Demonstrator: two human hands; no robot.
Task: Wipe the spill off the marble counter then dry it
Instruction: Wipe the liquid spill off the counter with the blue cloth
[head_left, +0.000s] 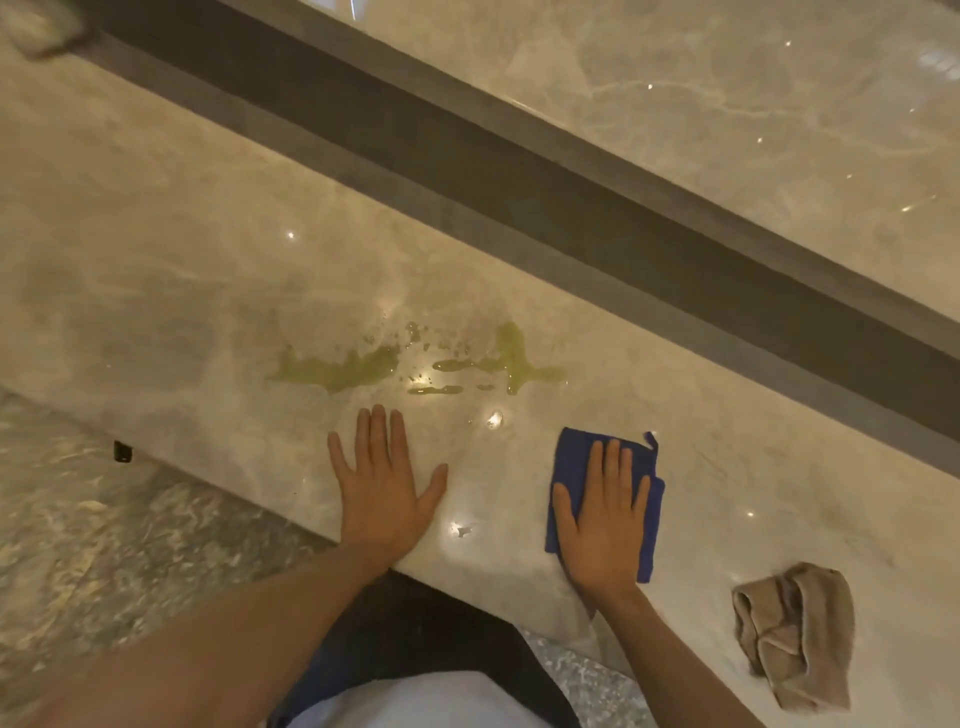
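A yellow-green spill (343, 370) spreads in puddles and drops across the beige marble counter (156, 249), with a second patch (511, 358) to its right. My left hand (382, 486) lies flat on the counter just below the spill, fingers apart, holding nothing. My right hand (605, 512) presses flat on a folded blue cloth (574, 457), which lies on the counter below and right of the spill. A crumpled beige cloth (800, 634) lies on the counter at the far right, apart from both hands.
A dark recessed channel (519, 171) runs diagonally behind the counter, with a higher glossy marble surface (727, 93) beyond it. The counter's front edge passes under my wrists. Speckled stone floor (104, 545) shows at the lower left.
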